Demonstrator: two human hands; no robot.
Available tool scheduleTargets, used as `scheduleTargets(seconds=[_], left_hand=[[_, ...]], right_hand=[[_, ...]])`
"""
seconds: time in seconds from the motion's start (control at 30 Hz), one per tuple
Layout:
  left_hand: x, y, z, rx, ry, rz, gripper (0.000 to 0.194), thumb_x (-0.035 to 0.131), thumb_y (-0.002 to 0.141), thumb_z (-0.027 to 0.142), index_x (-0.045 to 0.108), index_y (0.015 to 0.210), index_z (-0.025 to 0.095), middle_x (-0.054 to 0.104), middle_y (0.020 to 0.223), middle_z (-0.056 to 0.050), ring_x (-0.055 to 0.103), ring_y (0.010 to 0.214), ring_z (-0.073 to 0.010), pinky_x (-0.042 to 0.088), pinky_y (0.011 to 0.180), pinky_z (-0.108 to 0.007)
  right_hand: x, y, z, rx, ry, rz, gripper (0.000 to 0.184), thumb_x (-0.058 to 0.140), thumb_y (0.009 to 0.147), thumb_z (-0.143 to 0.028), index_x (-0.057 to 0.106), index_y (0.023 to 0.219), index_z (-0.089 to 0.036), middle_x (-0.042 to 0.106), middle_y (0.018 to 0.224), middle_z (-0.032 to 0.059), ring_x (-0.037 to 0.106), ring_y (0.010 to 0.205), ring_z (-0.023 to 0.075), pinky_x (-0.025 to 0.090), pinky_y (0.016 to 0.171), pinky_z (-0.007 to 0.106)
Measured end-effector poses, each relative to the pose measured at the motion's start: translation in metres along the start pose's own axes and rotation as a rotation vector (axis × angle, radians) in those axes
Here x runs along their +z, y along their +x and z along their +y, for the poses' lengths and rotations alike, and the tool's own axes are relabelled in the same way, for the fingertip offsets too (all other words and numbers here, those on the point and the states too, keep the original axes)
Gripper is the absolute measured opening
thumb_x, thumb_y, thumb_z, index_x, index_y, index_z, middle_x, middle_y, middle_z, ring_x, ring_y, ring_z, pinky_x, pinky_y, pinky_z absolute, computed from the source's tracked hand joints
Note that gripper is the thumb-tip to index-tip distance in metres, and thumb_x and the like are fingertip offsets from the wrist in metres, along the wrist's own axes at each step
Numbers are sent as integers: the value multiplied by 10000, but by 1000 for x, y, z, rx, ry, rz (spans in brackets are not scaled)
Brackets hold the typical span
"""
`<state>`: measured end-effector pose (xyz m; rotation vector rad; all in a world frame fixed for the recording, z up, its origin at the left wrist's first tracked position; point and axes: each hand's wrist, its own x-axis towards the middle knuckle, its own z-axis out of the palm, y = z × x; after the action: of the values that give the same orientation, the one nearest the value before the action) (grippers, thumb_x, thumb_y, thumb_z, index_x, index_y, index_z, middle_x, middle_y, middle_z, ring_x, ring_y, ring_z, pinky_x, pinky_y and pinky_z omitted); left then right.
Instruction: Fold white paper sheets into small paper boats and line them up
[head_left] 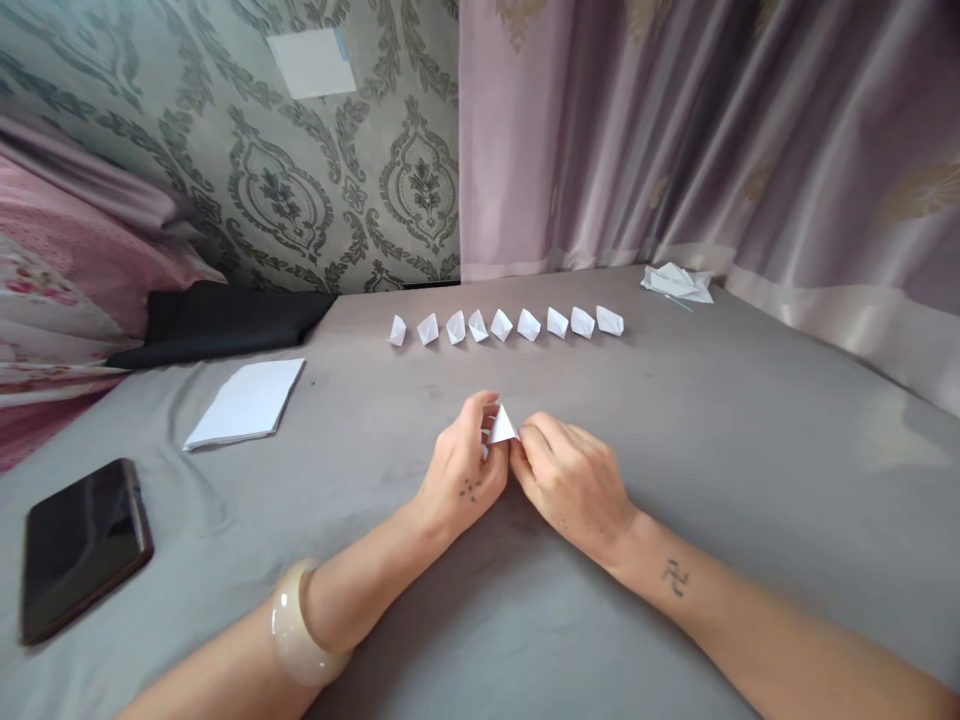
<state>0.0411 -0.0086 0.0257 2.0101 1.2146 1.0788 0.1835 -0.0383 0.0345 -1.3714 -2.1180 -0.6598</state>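
Between my two hands is a small piece of folded white paper (503,424), its pointed triangular face turned up. My left hand (466,462) is closed around its left side, thumb and fingers pinching it. At the paper's right corner, my right hand (574,475) grips with thumb and forefinger, the other fingers curled under. The lower part of the paper is hidden by the fingers. Beyond the hands stands a row of several small folded white paper shapes (529,325), spaced side by side.
A stack of white paper sheets (247,402) lies at the left, with a dark phone (86,550) nearer me. Behind them is a black cloth (225,322). A pile of folded white paper (679,282) rests at the back right by the curtain (675,130). Grey cloth (750,450) covers the surface.
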Motion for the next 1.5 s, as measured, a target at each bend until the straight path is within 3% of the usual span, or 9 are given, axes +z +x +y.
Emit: scheduleTargets(seconds=[0.1, 0.37, 0.6, 0.7, 0.83, 1.0, 1.17, 1.37, 1.5], left_hand=[[-1, 1, -2, 21, -11, -56, 430, 427, 798, 84, 467, 1212, 194, 665, 999, -74, 627, 798, -151, 447, 684, -244], [-2, 0, -2, -36, 16, 73, 377, 492, 728, 76, 616, 1062, 197, 689, 828, -30, 602, 682, -142, 412, 621, -225], [-3, 2, 8, -126, -338, 125, 250, 535, 766, 135, 670, 970, 183, 696, 849, -30, 606, 764, -162, 449, 681, -239], [-3, 2, 3, -116, -414, 83, 268, 559, 793, 170, 669, 1037, 196, 706, 936, -42, 628, 843, -183, 473, 750, -267], [-6, -1, -1, -63, -309, 43, 305, 541, 814, 148, 665, 1083, 217, 708, 949, -45, 643, 841, -187, 485, 741, -278], [-8, -4, 1, 14, -226, 7, 366, 508, 819, 83, 593, 1143, 230, 712, 976, -40, 652, 830, -161, 471, 735, -256], [-7, -6, 1, -20, -271, -54, 434, 513, 832, 92, 431, 1233, 236, 712, 983, -45, 659, 803, -149, 470, 729, -258], [-6, 1, 2, -129, -612, -182, 362, 570, 853, 241, 422, 1180, 193, 703, 896, -74, 656, 764, -176, 480, 694, -286], [-12, 9, 4, -314, -802, -356, 385, 633, 804, 270, 493, 1142, 150, 705, 896, -96, 661, 799, -205, 487, 755, -334]], right_hand=[[-3, 0, -4, -31, -14, 14, 299, 436, 911, -137, 524, 629, -183, 514, 608, 11, 451, 539, 138, 299, 562, 302], [-5, 0, -10, -17, -43, 36, 291, 475, 877, -112, 495, 597, -190, 507, 602, 7, 408, 525, 137, 283, 553, 303], [-6, 0, -8, 33, -45, 54, 289, 444, 903, -143, 495, 623, -193, 510, 608, 7, 404, 518, 136, 281, 545, 305], [-5, -1, -1, 119, 136, -49, 191, 463, 865, -130, 552, 705, -187, 575, 689, 13, 471, 558, 132, 307, 554, 302], [-10, 7, 14, 449, 651, -201, 237, 482, 790, -94, 625, 933, -217, 662, 934, 20, 581, 709, 140, 391, 605, 278], [-19, 21, 26, 764, 1254, -297, 238, 571, 847, -413, 711, 929, -240, 683, 879, 24, 583, 781, 160, 440, 688, 296], [-20, 22, 24, 839, 1409, -382, 280, 626, 795, -491, 725, 771, -230, 604, 735, -3, 484, 686, 127, 385, 653, 291], [-19, 23, 31, 800, 1411, -405, 237, 651, 785, -432, 724, 699, -223, 566, 734, -12, 469, 668, 106, 394, 683, 280], [-10, 20, 42, 778, 1372, -437, 209, 667, 765, -404, 731, 695, -218, 557, 732, -15, 484, 665, 100, 404, 696, 279]])
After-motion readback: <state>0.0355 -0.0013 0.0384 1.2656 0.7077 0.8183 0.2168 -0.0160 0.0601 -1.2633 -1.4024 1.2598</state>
